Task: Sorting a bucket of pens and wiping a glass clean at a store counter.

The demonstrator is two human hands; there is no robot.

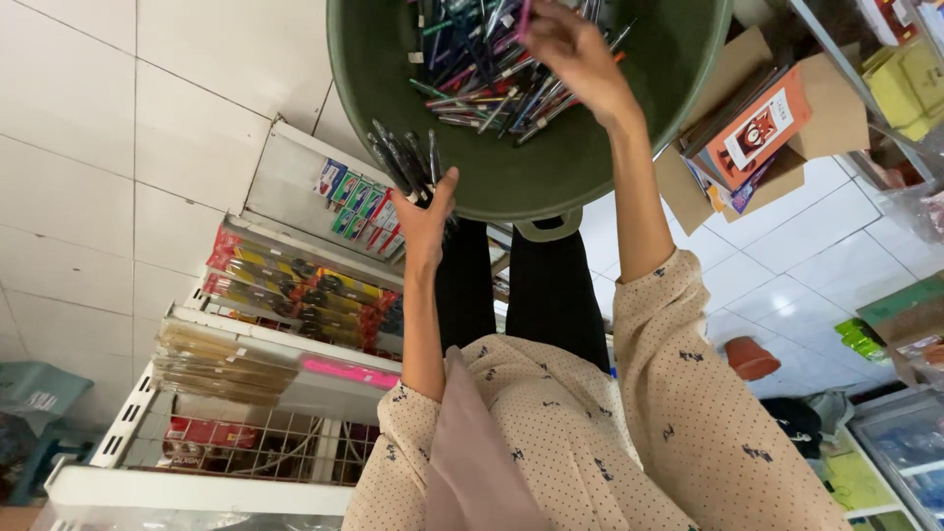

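Note:
A big green plastic basin (551,162) sits in front of me, holding a heap of several mixed pens (492,74). My left hand (425,218) grips a bundle of dark pens (401,162) at the basin's near left rim. Deep inside the basin, my right hand (570,49) reaches into the pile, its fingers pinched on a pen. Below the basin my legs in black trousers (521,290) show.
A white wire shelf (246,344) at the left carries packaged stationery. An open cardboard box (757,128) with books stands right of the basin on the white tiled floor (816,236). A small orange pot (752,357) and plastic bins (905,442) lie at the right.

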